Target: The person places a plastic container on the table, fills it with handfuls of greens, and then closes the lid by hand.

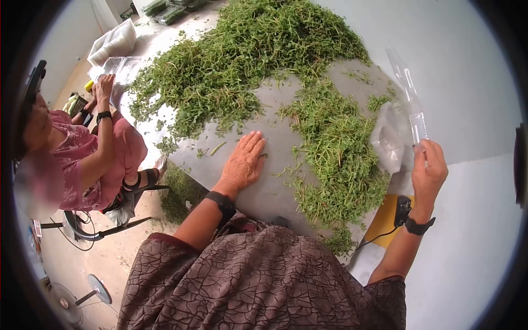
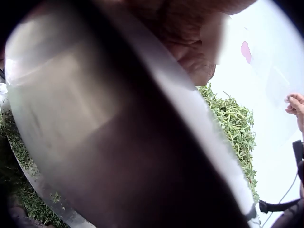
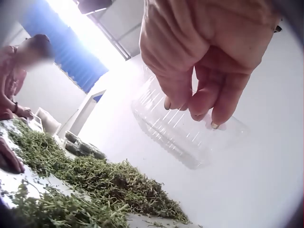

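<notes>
My left hand [image 1: 243, 163] rests on the grey tabletop [image 1: 220, 140] with its fingers extended. To its right lies a smaller heap of cut green leafy stems [image 1: 341, 143]. Beyond both spreads a larger heap of the same greens [image 1: 264, 44]. Up beside the right edge of the table, my right hand [image 1: 429, 173] pinches a clear plastic container [image 1: 388, 137] by its edge. The right wrist view shows thumb and fingertips at the edge of this ribbed, see-through container [image 3: 166, 130]. The left wrist view is mostly blocked by a dark blur.
Another person [image 1: 82, 154] sits at the table's left, hands near clear trays [image 1: 118, 66]. A stack of white trays [image 1: 113, 43] and packed greens [image 1: 168, 12] stand at the far left. A white wall [image 1: 467, 82] borders the right. Greens [image 1: 179, 192] lie below the left edge.
</notes>
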### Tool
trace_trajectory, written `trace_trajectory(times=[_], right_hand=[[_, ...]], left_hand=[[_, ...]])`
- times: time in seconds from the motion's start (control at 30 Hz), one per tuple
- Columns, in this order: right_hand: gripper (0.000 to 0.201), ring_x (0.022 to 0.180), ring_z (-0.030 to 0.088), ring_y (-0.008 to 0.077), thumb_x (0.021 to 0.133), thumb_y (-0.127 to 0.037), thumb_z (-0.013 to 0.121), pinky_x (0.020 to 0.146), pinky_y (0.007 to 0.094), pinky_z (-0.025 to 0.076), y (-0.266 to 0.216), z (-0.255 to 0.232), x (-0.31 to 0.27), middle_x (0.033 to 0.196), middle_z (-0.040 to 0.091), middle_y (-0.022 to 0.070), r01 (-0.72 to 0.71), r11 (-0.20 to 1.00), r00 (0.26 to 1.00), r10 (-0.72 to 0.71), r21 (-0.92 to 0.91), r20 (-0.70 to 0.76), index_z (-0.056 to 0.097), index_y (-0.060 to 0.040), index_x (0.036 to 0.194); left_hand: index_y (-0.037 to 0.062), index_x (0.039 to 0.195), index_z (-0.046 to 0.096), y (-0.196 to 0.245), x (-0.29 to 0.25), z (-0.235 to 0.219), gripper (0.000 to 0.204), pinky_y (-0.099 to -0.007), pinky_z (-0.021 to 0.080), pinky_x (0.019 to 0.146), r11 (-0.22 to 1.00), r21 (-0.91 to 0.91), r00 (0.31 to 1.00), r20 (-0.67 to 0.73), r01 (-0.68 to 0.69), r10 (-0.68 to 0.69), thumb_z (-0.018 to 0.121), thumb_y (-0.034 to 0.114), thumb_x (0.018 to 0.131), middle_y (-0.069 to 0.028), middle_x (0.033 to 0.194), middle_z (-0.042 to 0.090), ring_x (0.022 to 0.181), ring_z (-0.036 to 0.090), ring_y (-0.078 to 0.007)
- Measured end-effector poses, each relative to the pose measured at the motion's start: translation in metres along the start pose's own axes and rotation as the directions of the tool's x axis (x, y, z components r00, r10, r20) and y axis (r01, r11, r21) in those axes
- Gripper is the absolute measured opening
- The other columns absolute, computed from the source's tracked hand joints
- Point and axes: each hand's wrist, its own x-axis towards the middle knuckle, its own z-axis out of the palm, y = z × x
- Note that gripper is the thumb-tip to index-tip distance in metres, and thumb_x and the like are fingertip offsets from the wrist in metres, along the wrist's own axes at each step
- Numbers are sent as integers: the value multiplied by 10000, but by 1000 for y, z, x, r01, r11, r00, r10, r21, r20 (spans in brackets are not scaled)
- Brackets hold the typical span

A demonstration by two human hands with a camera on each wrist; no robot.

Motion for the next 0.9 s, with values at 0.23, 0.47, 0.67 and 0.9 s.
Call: trace_trajectory(times=[0.23,0.47,0.67,0.9], right_hand=[[225,827,648,299,704,49,648,709,351,530,-99,36,-57,1001,633,143,184,931,981,-195,316,4,628,-13,919],[334,1022,594,350,734,57,585,855,384,506,-123,96,-133,1242,526,223,-36,889,925,-143,456,353,599,40,1068],[345,1078,568,354,766,63,558,891,392,490,-131,101,-143,1291,493,209,-56,874,940,-117,483,322,576,42,1110],[407,1076,561,341,771,28,586,910,397,476,-133,94,-161,1303,480,199,-117,931,932,-17,345,361,535,32,1174]], left_hand=[[-2,1258,448,-2,-2,2,465,-424,232,1129,1000,-10,999,32,-14,14,553,108,818,-188,1391,386,1326,325,-331],[-13,1262,426,-12,-9,-2,510,-438,323,1068,928,-356,986,-74,112,-147,475,-63,757,-226,1408,337,1295,342,-401],[10,1243,428,-15,-25,-15,565,-430,364,1032,975,-222,910,-398,27,-116,439,-123,694,-229,1365,357,1234,402,-401],[11,1295,378,-35,-44,-10,504,-269,458,787,873,-479,890,-357,87,-284,474,-111,815,-132,1300,345,902,502,-150]])
